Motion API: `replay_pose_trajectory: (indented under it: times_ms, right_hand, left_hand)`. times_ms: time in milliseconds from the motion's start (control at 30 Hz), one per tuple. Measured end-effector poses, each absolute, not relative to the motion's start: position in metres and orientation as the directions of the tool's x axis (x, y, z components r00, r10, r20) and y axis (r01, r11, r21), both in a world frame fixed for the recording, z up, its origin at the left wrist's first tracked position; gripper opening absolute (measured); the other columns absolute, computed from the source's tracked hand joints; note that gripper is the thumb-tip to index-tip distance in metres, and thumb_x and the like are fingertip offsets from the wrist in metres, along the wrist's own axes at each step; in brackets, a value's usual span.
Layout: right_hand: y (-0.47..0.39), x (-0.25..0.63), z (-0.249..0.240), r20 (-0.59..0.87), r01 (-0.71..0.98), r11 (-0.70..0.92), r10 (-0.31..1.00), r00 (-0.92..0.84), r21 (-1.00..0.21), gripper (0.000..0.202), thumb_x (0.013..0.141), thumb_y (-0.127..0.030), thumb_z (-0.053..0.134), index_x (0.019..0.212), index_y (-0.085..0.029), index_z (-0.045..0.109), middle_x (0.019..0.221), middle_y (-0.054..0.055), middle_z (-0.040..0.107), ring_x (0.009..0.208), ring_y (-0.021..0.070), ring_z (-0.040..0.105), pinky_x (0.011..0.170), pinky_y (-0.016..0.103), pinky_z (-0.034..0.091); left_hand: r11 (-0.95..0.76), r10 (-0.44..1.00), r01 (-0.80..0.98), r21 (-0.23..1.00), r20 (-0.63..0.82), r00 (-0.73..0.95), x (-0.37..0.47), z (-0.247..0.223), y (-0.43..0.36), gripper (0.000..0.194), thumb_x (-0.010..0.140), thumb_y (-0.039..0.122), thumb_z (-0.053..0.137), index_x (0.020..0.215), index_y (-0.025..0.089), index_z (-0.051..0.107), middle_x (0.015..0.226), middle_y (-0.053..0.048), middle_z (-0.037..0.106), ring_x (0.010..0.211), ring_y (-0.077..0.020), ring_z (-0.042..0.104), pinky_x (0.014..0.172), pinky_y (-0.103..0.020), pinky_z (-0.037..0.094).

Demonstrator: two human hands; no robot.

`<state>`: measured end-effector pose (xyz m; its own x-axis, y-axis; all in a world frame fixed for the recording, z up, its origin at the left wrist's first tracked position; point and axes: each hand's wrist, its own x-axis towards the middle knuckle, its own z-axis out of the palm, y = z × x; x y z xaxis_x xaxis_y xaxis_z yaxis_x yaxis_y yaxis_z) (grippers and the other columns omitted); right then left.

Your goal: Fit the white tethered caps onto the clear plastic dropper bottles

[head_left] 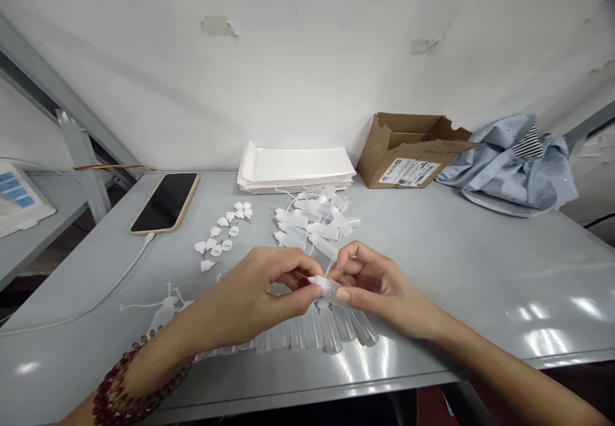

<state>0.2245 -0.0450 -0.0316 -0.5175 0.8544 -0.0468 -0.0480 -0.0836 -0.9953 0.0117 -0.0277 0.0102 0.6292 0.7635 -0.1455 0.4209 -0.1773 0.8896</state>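
A small translucent squeeze bottle (330, 289) with a white needle tip is held between both hands above the table, tilted with its tip toward the left. My left hand (269, 285) pinches at the neck end, thumb and fingers closed about it. Around the body, my right hand (384, 284) is closed with its thumb on the near side. Below the hands lies a row of similar clear bottles (298, 333), partly hidden by my left hand and forearm. Beyond the hands sits a pile of needle-tipped bottles (312, 221). Several loose white needle caps (216, 246) lie to its left.
A phone (166, 202) with a plugged-in white cable (110, 291) lies at the left of the grey table (456, 246). Against the wall are a stack of white trays (298, 166), an opened cardboard box (408, 154) and a light blue cloth (514, 170).
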Motion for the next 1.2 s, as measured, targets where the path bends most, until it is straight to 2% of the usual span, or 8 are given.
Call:
replay_pose_trajectory:
  times_ms: [167,333,467,600,733,867,1000,1200]
  right_hand:
    - [-0.050,0.222,-0.033,0.020,0.079,0.070,0.860,-0.511,-0.994,0.017,0.086,-0.029,0.062,0.088,-0.020,0.048,0.085,0.000,0.056,0.068,0.0094,0.047,0.064,0.026,0.044]
    - [-0.054,0.222,-0.041,0.315,0.248,0.478,0.811,-0.492,-0.843,0.015,0.089,-0.017,0.055,0.092,-0.023,0.042,0.090,0.002,0.056,0.082,0.0146,0.053,0.072,0.031,0.045]
    - [-0.053,0.223,-0.048,0.424,0.261,0.629,0.721,-0.548,-0.733,0.018,0.088,-0.013,0.051,0.088,-0.024,0.037,0.084,0.001,0.050,0.084,0.0165,0.051,0.069,0.030,0.044]
    - [-0.052,0.226,-0.040,0.269,0.293,0.507,0.767,-0.582,-0.811,0.022,0.091,-0.017,0.047,0.078,-0.024,0.030,0.074,-0.002,0.042,0.067,0.0131,0.042,0.058,0.025,0.039]
    - [-0.052,0.229,-0.030,0.072,0.276,0.295,0.791,-0.607,-0.915,0.029,0.092,-0.026,0.049,0.075,-0.024,0.025,0.071,-0.004,0.041,0.061,0.0113,0.039,0.055,0.024,0.037]
    - [-0.054,0.227,-0.033,0.205,0.315,0.458,0.778,-0.593,-0.831,0.022,0.089,-0.020,0.048,0.078,-0.023,0.031,0.073,-0.002,0.042,0.063,0.0124,0.040,0.057,0.026,0.038]
    - [-0.055,0.227,-0.037,0.256,0.313,0.526,0.749,-0.611,-0.791,0.017,0.089,-0.017,0.047,0.079,-0.023,0.034,0.076,0.000,0.046,0.069,0.0145,0.045,0.062,0.029,0.041]
    - [-0.052,0.232,-0.028,-0.080,0.131,0.008,0.760,-0.645,-0.991,0.038,0.091,-0.037,0.052,0.069,-0.022,0.025,0.074,-0.003,0.038,0.069,0.0122,0.051,0.060,0.026,0.041]
  left_hand:
    - [-0.250,0.785,0.482,0.840,-0.116,0.608,0.009,0.005,-0.026,0.011,0.085,0.028,0.057,0.081,0.021,0.063,0.076,0.004,0.063,0.070,-0.0106,0.056,0.058,-0.019,0.042]
    - [-0.234,0.803,0.589,0.774,-0.187,0.566,0.012,-0.003,-0.027,0.042,0.090,0.042,0.049,0.056,0.017,0.044,0.052,0.006,0.038,0.049,-0.0082,0.032,0.045,-0.022,0.025]
    - [-0.304,0.767,0.554,0.775,-0.146,0.625,0.012,-0.002,-0.029,0.031,0.092,0.041,0.047,0.074,0.019,0.058,0.065,0.004,0.054,0.059,-0.0101,0.046,0.053,-0.022,0.035]
    - [-0.500,0.695,0.435,0.748,0.047,0.718,0.008,-0.003,-0.032,0.013,0.094,0.027,0.048,0.098,0.020,0.058,0.091,0.000,0.061,0.081,-0.0125,0.056,0.075,-0.025,0.042]
    - [-0.539,0.653,0.381,0.751,0.086,0.753,0.008,-0.003,-0.032,0.016,0.093,0.026,0.050,0.107,0.023,0.057,0.102,-0.001,0.062,0.093,-0.0152,0.057,0.081,-0.026,0.043]
    - [-0.463,0.751,0.516,0.721,0.010,0.660,0.015,-0.006,-0.033,0.024,0.092,0.040,0.049,0.084,0.020,0.058,0.075,0.001,0.061,0.069,-0.0135,0.055,0.062,-0.025,0.040]
    - [-0.451,0.753,0.574,0.683,-0.054,0.655,0.018,-0.010,-0.035,0.034,0.097,0.036,0.038,0.071,0.018,0.051,0.062,0.003,0.053,0.057,-0.0111,0.047,0.056,-0.025,0.034]
    - [-0.503,0.675,0.445,0.741,0.015,0.737,0.011,-0.005,-0.042,0.009,0.094,0.026,0.046,0.100,0.023,0.052,0.092,0.001,0.060,0.080,-0.0129,0.055,0.071,-0.024,0.041]
